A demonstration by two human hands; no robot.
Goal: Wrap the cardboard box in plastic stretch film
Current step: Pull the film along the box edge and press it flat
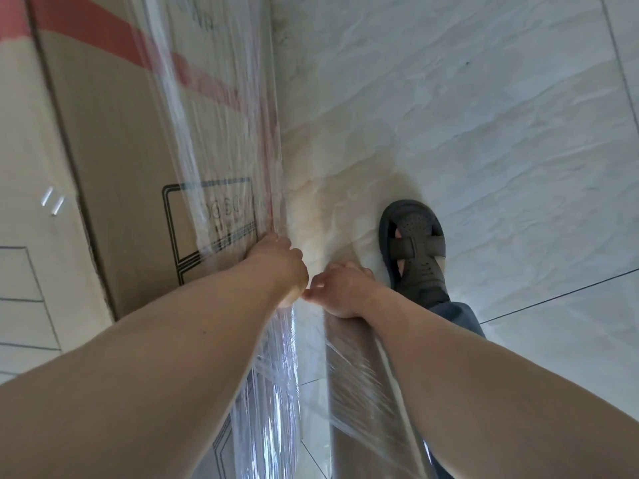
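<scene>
Nearest, the stretch film roll stands upright, the right hand curled over its top end to steady it. The left hand presses film against the cardboard box corner, fingers hidden, likely anchoring it. Beyond, a sandal rests on the tiled floor.

Box: top, left side and base run past the edges. Printed label: blurred under film, unreadable. Roll: lower end cut off, upper end hidden by my right hand. My left hand: fingertips hidden. Sandal: heel covered by my trouser leg
</scene>
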